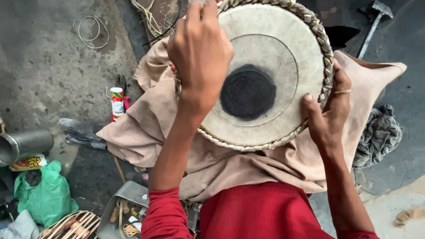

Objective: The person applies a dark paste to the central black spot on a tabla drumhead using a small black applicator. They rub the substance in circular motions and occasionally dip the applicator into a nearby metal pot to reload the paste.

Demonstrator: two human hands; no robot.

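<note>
A round hand drum (274,48) with a pale skin head, a black centre patch (248,92) and a braided rim (325,53) rests on a tan cloth (146,128) over my lap. My left hand (200,51) is raised over the drum's left edge, its back toward the camera and fingers curled; what it holds is hidden. On the lower right of the rim, my right hand (330,110) grips the braided edge, thumb on the skin, a ring on one finger.
On the concrete floor lie a small white bottle (117,102), a wire loop (92,31), a metal pipe (24,144), a green bag (44,194), a metal tray of bits (126,208), a hammer (374,22) and a grey rag (380,132).
</note>
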